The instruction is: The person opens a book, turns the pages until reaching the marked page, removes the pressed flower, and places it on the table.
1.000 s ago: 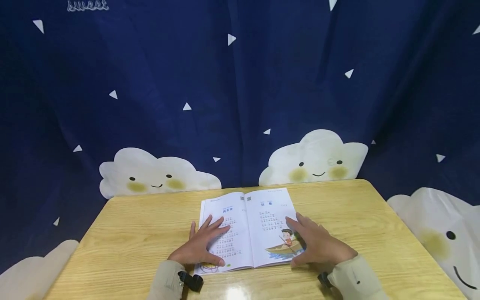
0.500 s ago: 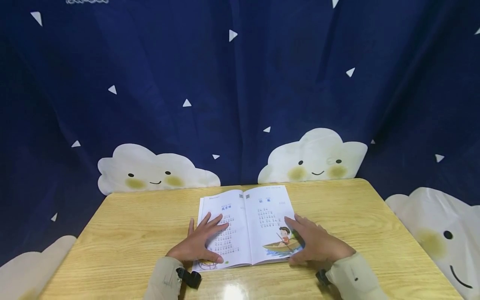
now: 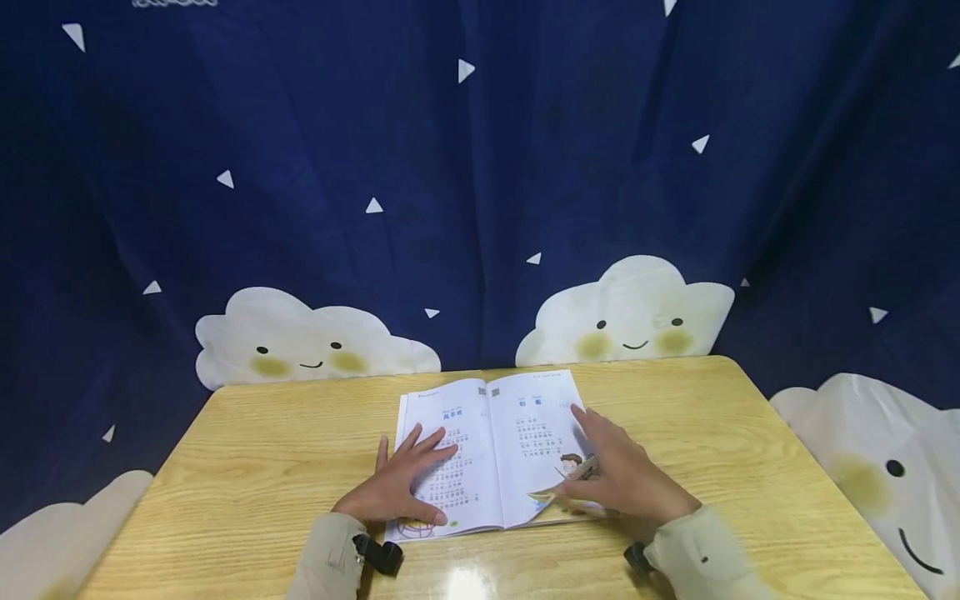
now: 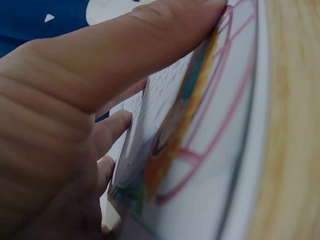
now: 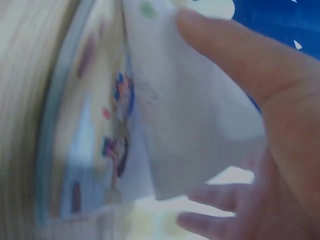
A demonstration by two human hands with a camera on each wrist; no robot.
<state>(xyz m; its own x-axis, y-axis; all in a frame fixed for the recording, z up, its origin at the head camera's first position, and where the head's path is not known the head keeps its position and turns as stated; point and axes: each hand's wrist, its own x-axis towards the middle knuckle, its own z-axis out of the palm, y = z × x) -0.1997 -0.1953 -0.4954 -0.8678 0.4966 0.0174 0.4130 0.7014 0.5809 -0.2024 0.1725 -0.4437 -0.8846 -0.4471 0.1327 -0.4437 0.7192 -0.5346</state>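
Note:
An open book (image 3: 468, 417) with printed text and pictures lies on the wooden table. Spread over its left page, my left hand (image 3: 397, 490) rests with fingers apart; in the left wrist view its thumb (image 4: 135, 45) lies across a coloured drawing near the lower edge. At the book's right side, my right hand (image 3: 633, 479) holds the lower corner of the right page (image 3: 532, 442), which curls upward over the boat picture. The right wrist view shows this lifted page (image 5: 195, 115) between thumb and fingers, with another colourful page (image 5: 95, 150) showing underneath.
The wooden table (image 3: 277, 450) extends to both sides of the book. Behind it hangs a dark blue curtain (image 3: 315, 150) with white triangles and smiling clouds. A black strap device (image 3: 381, 556) is on the left wrist, another (image 3: 639, 558) on the right.
My right hand has shifted inward over the right page, and its lower corner, flat before, is now lifted and curled. My left hand has kept its place on the left page.

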